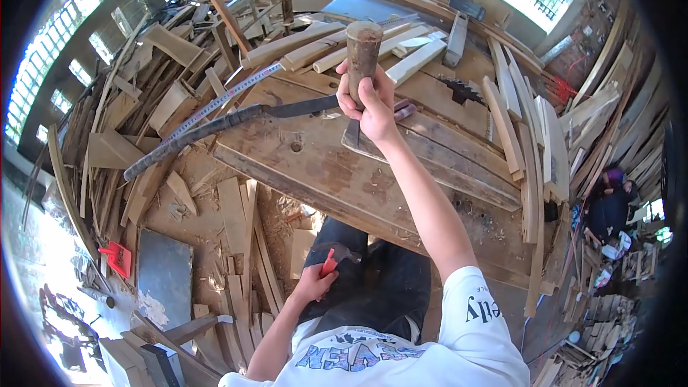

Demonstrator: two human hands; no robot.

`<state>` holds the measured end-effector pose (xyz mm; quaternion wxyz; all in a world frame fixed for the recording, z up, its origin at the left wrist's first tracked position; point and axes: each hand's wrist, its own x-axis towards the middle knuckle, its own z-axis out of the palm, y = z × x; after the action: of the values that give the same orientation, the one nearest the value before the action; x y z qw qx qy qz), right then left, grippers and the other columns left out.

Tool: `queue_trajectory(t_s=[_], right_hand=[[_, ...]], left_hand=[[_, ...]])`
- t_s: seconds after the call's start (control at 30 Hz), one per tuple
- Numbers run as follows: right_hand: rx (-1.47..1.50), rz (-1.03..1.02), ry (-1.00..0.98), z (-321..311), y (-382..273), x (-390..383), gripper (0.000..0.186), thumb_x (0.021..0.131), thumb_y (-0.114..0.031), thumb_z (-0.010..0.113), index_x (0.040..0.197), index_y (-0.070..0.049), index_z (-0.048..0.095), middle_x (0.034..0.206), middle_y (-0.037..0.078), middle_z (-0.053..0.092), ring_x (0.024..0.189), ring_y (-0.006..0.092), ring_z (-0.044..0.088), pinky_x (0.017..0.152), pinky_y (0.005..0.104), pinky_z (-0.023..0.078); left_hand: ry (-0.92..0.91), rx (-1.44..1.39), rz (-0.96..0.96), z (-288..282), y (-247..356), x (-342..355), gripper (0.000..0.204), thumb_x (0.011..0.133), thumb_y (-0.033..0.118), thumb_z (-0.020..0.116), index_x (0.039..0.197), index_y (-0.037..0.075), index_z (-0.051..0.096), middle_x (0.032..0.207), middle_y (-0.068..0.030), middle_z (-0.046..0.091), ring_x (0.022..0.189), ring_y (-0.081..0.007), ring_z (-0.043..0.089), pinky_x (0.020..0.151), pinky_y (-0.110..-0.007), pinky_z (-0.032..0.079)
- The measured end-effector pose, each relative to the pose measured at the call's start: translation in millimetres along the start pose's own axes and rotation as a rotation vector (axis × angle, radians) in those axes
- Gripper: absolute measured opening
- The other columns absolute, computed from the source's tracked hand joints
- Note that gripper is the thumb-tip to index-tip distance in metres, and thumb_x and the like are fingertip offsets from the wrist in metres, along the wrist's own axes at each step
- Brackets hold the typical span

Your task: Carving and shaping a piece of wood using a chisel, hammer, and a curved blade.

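- My right hand [370, 104] is up over the bench, fingers and thumb curled firmly round a chunky round wooden handle [363, 46]. It's standing pretty much upright with its flat round end facing up at me; the bottom end is tucked behind my hand, so can't tell what's down there.
- My left hand [315, 283] is down by my lap, fingers closed around a hammer [329, 264]. Red grip, dark head, and it's sitting over my dark trousers [380, 272], well apart from the other hand.
- The workbench [308, 165] is a big worn wooden slab, with wood shavings scattered toward its right end.
- There's a long dark bar [193, 136] sticking out past the bench's left side. Its thin flat part runs right up behind my right hand, and honestly can't tell if I'm touching it.
- A pale measuring strip [229, 94] lies at a slant just beyond that bar.
- Loads of planks [505, 129] along the far and right sides of the bench, plus a dark toothed blade [462, 91] among them.
- Over on the left: a messy scrap wood pile [168, 104], and below it a red dustpan [118, 259] near a grey board [165, 269].
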<state>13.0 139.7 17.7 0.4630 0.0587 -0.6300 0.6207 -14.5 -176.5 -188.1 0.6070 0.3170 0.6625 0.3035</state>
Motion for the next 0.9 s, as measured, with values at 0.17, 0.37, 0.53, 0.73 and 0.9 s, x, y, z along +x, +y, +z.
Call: queue_trajectory(t_s=[0.17,0.37,0.53,0.73,0.9], right_hand=[[0.072,-0.017,0.01,3.5,0.6,-2.5,0.052,0.092,-0.048,0.057,0.11,0.0,0.052,0.062,-0.001,0.044,0.05,0.0043,0.034,0.043,0.0203,0.023],[0.157,-0.06,0.042,-8.2,8.6,-15.0,0.046,0.092,-0.048,0.057,0.096,-0.002,0.051,0.062,-0.001,0.042,0.051,0.0049,0.034,0.045,0.0207,0.024],[0.13,-0.018,0.052,-13.9,7.0,-18.1,0.044,0.094,-0.048,0.054,0.09,-0.005,0.048,0.063,-0.002,0.041,0.052,0.0045,0.033,0.046,0.0206,0.025],[0.087,-0.017,0.083,-10.8,10.8,-18.2,0.023,0.092,-0.022,0.063,0.084,-0.006,0.049,0.065,-0.003,0.045,0.057,0.0049,0.041,0.049,0.022,0.032],[-0.24,-0.201,0.318,-15.5,25.0,-13.1,0.018,0.087,-0.007,0.065,0.08,-0.007,0.049,0.059,-0.004,0.046,0.049,0.0041,0.041,0.045,0.0213,0.031]], left_hand=[[0.029,0.008,-0.023,1.6,3.9,-1.2,0.026,0.092,0.023,0.06,0.079,0.0,0.056,0.054,-0.0046,0.053,0.04,-0.0134,0.052,0.037,-0.029,0.04],[-0.008,-0.053,-0.067,-0.8,5.0,-2.9,0.026,0.092,0.025,0.061,0.079,0.003,0.054,0.057,-0.0009,0.049,0.042,-0.0117,0.048,0.037,-0.028,0.037],[-0.093,-0.34,-0.136,-19.7,24.3,-35.9,0.026,0.096,0.03,0.056,0.084,0.008,0.049,0.059,0.003,0.039,0.045,-0.0085,0.037,0.04,-0.026,0.028],[0.51,-0.021,0.292,-92.2,170.7,-165.8,0.027,0.096,0.039,0.054,0.098,0.011,0.057,0.063,0.0055,0.047,0.049,-0.0053,0.043,0.041,-0.021,0.032],[0.732,0.225,1.06,-100.8,326.6,-220.0,0.04,0.101,0.038,0.042,0.093,0.0,0.053,0.055,0.0015,0.042,0.041,-0.0049,0.036,0.038,-0.02,0.028]])
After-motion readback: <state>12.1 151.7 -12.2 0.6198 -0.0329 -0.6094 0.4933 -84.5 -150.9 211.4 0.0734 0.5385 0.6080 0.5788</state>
